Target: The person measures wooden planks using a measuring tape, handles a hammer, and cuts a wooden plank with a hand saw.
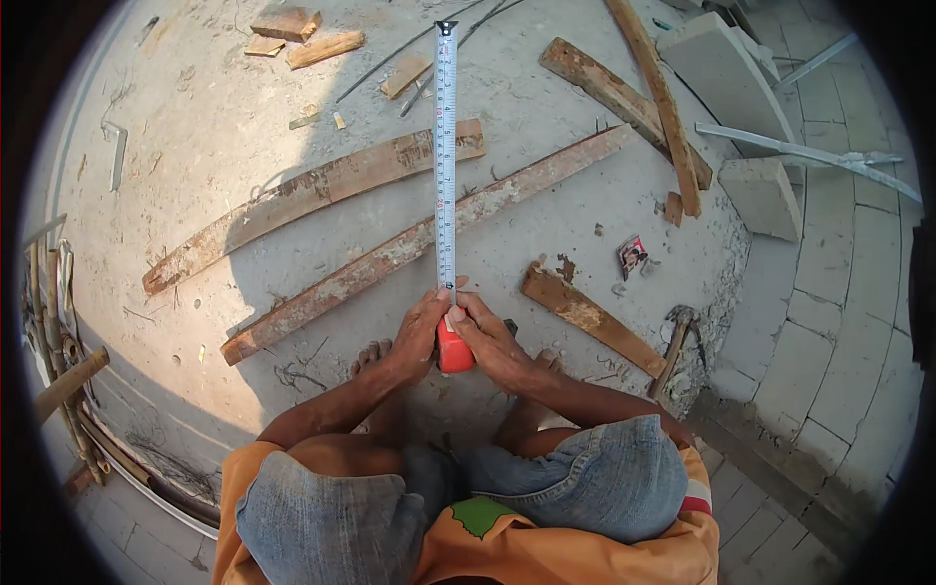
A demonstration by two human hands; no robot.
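A red tape measure [454, 351] is held between my two hands, just in front of my bare feet. Its white blade [446, 166] runs straight out away from me, ending in a dark hook at the top. With fingers bent, my left hand [423, 324] grips the blade near the mouth of the case. My right hand [487, 336] wraps the case from the right, its thumb by the blade. The blade passes over a long worn wooden plank [322, 205] and a second, narrower plank [341, 285], both lying slanted on the concrete.
A hammer [675, 346] lies at the right beside a short board [592, 320]. Farther right are more boards [624, 97], pale blocks [760, 198] and metal strips [809, 151]. Wood offcuts [325, 49] lie at the far side. Bamboo poles [54, 331] stand at the left.
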